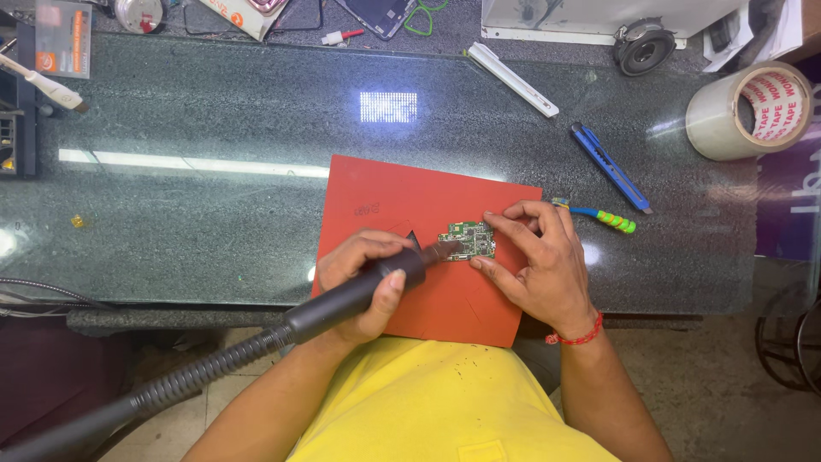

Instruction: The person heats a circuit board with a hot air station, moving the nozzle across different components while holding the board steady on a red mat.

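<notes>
One small green circuit board (468, 239) on red mat (410, 205), right hand (534, 261) steadying it

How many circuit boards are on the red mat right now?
1. The small green circuit board lies on the red mat, with the right hand touching its right edge and the hot-air tool in the left hand aimed at it.

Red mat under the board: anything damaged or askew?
Yes. The red mat has a triangular notch cut or burnt out beside the circuit board, and it lies skewed, its near edge overhanging the glass-topped table. The left hand holds the hot-air wand; the right hand steadies the board.
</notes>
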